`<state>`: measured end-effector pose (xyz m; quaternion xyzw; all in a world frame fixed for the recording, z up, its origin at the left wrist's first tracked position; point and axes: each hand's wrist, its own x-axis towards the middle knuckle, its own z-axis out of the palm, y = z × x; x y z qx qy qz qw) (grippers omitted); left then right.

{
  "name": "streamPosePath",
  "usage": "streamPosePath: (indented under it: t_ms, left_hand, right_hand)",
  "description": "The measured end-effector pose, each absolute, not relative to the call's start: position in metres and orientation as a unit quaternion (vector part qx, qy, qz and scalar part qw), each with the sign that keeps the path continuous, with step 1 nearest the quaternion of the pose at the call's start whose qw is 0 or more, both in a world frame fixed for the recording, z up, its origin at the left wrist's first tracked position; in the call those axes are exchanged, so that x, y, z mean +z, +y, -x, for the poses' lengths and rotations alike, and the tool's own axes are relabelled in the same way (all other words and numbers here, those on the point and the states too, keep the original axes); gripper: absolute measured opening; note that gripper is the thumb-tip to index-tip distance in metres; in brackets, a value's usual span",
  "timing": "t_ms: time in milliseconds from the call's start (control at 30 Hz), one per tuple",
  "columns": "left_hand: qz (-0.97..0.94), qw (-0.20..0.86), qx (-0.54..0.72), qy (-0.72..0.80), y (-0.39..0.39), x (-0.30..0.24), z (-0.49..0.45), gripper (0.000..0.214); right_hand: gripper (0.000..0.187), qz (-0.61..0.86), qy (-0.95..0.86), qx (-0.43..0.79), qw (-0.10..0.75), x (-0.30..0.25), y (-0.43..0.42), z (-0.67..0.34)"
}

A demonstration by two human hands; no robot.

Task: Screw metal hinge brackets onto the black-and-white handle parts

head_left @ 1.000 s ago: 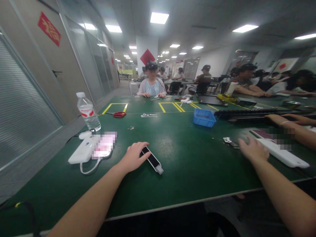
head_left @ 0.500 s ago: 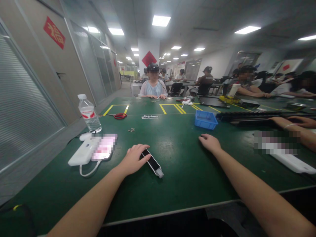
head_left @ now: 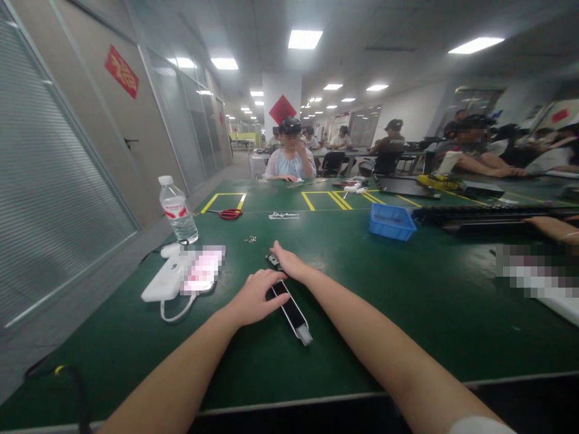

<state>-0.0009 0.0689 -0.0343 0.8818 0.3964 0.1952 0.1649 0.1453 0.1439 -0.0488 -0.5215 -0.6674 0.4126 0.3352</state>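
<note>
A long narrow bar (head_left: 293, 310) with a black face, white edges and a grey near end lies slantwise on the green table. My left hand (head_left: 257, 296) is closed over its upper part, thumb on one side and fingers across it. At the bar's far end is my right hand (head_left: 289, 263), fingers bent down and partly hidden. A small silver and dark metal piece (head_left: 272, 260) shows beside those fingers; I cannot tell whether it belongs to the bar. Beyond the hands lie several small metal rings (head_left: 250, 239).
To the left stand a water bottle (head_left: 177, 211), a white power bank (head_left: 163, 280) and a cabled phone (head_left: 203, 271). Red-handled scissors (head_left: 230, 214), white strips (head_left: 284, 215) and a blue bin (head_left: 391, 222) lie farther back. A co-worker's hand (head_left: 549, 228) is at the right.
My right hand has come left from near the blue bin to the bar's far end. My left hand stays on the bar. The camera view has shifted slightly.
</note>
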Motion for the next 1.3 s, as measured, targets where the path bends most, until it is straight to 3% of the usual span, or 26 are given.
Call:
streamPosePath:
  t_ms: [233,433,533,700,867,967,1200,1300]
  left_hand:
    - [-0.889,0.171,0.196,0.376,0.068,-0.034,0.001,0.036]
    - [-0.879,0.143,0.259,0.374,0.075,-0.035,0.006,0.029]
    - [-0.847,0.079,0.272,0.450,0.083,-0.038,0.014,0.027]
    - [-0.848,0.038,0.170,0.500,0.090,-0.049,0.023,0.040]
    - [-0.841,0.022,0.166,0.515,0.090,-0.047,0.020,0.033]
    - [-0.823,0.029,0.205,0.528,0.093,-0.044,0.020,0.022]
    - [-0.806,0.062,0.269,0.524,0.106,-0.054,0.029,0.004]
    - [-0.791,0.068,0.288,0.536,0.107,-0.055,0.031,0.018]
  right_hand:
    - [0.088,0.410,-0.589,0.553,0.423,-0.047,0.134,-0.152]
    - [0.043,0.410,-0.500,0.568,0.508,-0.062,0.122,-0.187]
    - [0.035,0.435,-0.586,0.493,0.474,-0.065,0.112,-0.199]
    - [0.034,0.433,-0.776,0.276,0.366,-0.055,0.089,-0.202]
    - [0.046,0.413,-0.845,0.158,0.301,-0.041,0.071,-0.195]
    - [0.053,0.421,-0.852,0.161,0.266,-0.036,0.066,-0.192]
    - [0.042,0.447,-0.832,0.251,0.214,-0.030,0.066,-0.190]
    - [0.041,0.453,-0.828,0.254,0.210,-0.030,0.066,-0.190]
